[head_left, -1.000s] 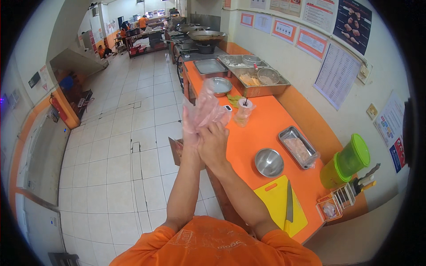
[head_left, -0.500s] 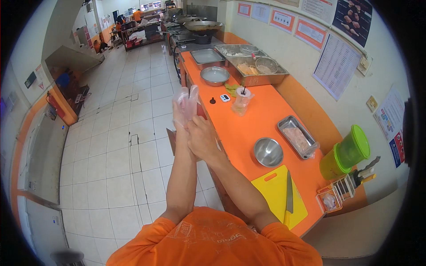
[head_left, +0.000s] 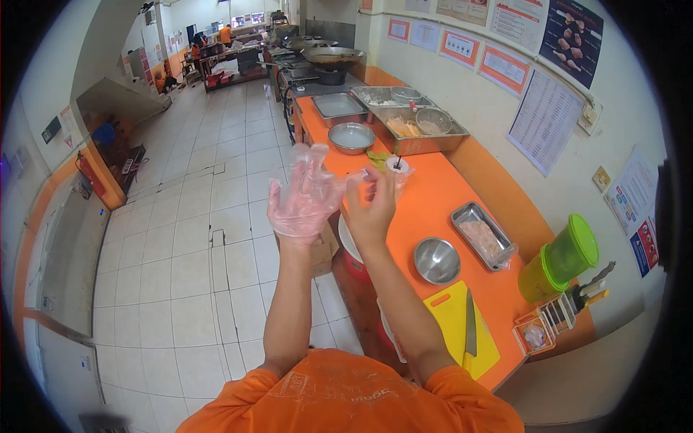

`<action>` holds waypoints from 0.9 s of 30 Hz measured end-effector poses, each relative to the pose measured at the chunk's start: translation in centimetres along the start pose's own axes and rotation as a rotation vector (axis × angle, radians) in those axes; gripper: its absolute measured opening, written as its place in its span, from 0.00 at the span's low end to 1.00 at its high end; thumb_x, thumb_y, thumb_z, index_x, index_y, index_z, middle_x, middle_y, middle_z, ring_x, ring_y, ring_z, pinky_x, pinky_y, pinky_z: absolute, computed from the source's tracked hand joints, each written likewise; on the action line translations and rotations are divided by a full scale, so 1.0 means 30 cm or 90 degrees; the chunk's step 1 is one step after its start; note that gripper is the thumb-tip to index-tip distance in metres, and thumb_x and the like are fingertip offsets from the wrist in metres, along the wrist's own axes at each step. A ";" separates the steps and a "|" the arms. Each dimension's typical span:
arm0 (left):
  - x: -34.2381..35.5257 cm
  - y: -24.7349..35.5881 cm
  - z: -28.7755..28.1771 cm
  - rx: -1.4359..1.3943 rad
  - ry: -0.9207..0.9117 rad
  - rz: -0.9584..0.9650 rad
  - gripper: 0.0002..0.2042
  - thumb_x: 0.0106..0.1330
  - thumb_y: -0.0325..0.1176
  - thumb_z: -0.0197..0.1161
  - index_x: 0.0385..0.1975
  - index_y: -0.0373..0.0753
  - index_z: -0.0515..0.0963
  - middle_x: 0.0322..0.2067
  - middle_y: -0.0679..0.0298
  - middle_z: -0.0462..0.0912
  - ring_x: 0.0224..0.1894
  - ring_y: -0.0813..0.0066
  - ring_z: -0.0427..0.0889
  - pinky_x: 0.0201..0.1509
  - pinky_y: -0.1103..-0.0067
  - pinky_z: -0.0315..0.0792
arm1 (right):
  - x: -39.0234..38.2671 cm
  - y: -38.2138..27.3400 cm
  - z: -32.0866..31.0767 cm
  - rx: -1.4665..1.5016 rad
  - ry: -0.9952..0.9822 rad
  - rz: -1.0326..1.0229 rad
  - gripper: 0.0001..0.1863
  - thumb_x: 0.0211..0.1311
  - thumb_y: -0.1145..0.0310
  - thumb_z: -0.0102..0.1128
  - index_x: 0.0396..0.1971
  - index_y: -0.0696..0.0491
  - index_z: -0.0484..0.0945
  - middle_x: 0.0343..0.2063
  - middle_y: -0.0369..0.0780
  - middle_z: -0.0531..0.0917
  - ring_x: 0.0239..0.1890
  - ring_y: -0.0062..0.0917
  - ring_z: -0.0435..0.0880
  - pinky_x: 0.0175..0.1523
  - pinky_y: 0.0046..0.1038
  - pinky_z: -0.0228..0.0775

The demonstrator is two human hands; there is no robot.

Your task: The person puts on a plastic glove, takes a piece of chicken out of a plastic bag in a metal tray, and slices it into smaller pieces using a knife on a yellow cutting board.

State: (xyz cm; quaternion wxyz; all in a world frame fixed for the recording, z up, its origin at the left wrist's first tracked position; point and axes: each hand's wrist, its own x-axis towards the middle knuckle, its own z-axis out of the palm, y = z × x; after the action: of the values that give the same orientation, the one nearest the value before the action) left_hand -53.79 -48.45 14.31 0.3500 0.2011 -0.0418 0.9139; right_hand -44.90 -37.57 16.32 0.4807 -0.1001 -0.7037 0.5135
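Note:
My left hand [head_left: 302, 202], fingers spread, wears a clear, wrinkled plastic glove [head_left: 314, 184]. To its right, my right hand [head_left: 369, 211] has bent fingers gripping a stretched end of that plastic. On the orange table [head_left: 411, 198] beside them are a plastic cup in a bag [head_left: 397, 165], a steel bowl [head_left: 437, 261], a steel tray of pale meat in plastic [head_left: 482, 234], and a yellow cutting board [head_left: 480, 350] with a knife [head_left: 471, 325] on it.
Round and rectangular steel pans [head_left: 351, 138] line the table's back, before woks [head_left: 332, 58]. Green containers [head_left: 577, 245] and a knife holder [head_left: 548, 325] stand at the right. A cardboard box [head_left: 323, 256] is below my hands. People in orange [head_left: 225, 36] work far back along the tiled aisle.
My right hand has moved from my left wrist to the right side of the glove. My left hand's fingers have spread inside the plastic, which is pulled out sideways.

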 end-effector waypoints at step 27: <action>0.003 -0.032 -0.431 -0.146 0.072 -0.011 0.44 0.66 0.77 0.45 0.68 0.44 0.64 0.73 0.55 0.64 0.78 0.52 0.55 0.71 0.29 0.39 | -0.302 0.112 0.127 -0.268 -0.261 -0.347 0.05 0.55 0.77 0.65 0.32 0.60 0.81 0.32 0.47 0.76 0.37 0.45 0.77 0.45 0.45 0.69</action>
State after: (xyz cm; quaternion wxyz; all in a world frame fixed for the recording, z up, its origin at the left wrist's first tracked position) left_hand -57.60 -44.85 2.46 0.3802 0.1080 -0.1245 0.9101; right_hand -44.37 -44.17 8.33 0.4178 0.0985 -0.8756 0.2215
